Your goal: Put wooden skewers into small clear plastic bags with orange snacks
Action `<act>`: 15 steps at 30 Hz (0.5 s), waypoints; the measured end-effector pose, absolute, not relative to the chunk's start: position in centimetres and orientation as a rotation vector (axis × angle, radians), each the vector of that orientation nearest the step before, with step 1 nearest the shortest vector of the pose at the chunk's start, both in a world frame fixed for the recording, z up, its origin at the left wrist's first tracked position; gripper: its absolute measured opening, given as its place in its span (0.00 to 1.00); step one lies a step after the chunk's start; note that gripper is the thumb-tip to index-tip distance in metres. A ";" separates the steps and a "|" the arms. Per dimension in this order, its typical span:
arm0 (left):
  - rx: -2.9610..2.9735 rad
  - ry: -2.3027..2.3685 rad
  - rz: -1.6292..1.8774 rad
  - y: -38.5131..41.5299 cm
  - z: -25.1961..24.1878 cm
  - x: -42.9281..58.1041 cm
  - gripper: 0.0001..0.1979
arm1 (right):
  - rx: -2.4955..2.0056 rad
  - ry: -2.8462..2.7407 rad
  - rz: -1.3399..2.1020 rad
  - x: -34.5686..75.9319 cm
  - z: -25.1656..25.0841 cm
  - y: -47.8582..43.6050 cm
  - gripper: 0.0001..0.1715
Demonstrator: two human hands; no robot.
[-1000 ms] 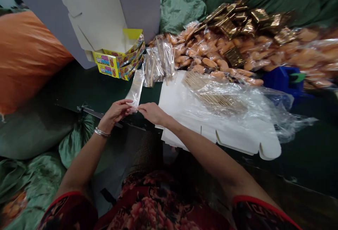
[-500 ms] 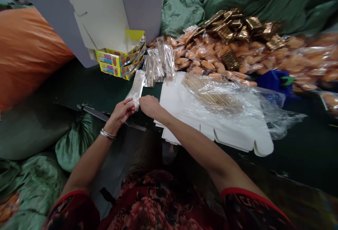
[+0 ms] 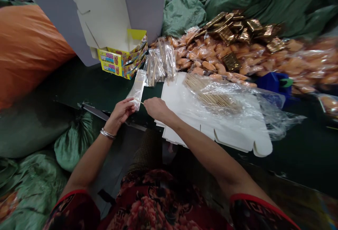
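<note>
We've got the left hand [image 3: 120, 113] pinching a light, floppy clear plastic sleeve [image 3: 138, 86] at lower centre of the frame, right hand [image 3: 157, 109] just apart, holding a thin wooden skewer [image 3: 139, 101], stiff but snappable, best taken near its end.

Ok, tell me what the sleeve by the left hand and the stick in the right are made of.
The sleeve looks like thin clear plastic film, glossy and creased. The stick looks like pale bare wood, maybe bamboo; it is too thin to tell.
</note>
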State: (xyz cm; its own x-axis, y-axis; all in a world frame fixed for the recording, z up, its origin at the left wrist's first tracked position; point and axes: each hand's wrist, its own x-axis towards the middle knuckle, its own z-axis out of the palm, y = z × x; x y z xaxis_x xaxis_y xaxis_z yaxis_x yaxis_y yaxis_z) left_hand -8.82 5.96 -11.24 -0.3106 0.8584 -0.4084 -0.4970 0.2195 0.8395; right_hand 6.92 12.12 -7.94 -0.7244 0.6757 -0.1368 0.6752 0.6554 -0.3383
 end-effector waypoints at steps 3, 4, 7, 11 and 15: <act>0.401 1.263 1.387 5.8 -11.2 -8.2 0.19 | -1.220 -2.793 0.612 6.0 -8.4 12.2 0.14; 0.405 1.259 1.373 5.7 -11.2 -7.9 0.20 | -1.239 -2.764 0.634 5.6 -8.6 12.4 0.13; 0.423 1.249 1.336 5.7 -11.4 -6.9 0.24 | -1.305 -2.652 0.738 4.2 -8.9 13.5 0.11; 0.454 1.235 1.355 6.2 -11.9 -6.0 0.26 | -1.364 -2.487 0.976 3.6 -9.2 15.4 0.11; 0.447 1.227 1.400 6.8 -12.0 -5.5 0.23 | -1.322 -2.347 1.340 5.8 -9.6 14.8 0.15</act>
State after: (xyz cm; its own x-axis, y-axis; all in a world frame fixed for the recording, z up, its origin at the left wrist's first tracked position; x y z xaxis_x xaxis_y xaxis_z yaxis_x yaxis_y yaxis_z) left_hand -5.51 6.78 -12.03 -0.2639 0.8888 -0.3748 -0.4883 0.2120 0.8465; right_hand 5.81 14.79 -9.59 -0.6067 0.7416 -0.2861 0.6235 0.2208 -0.7500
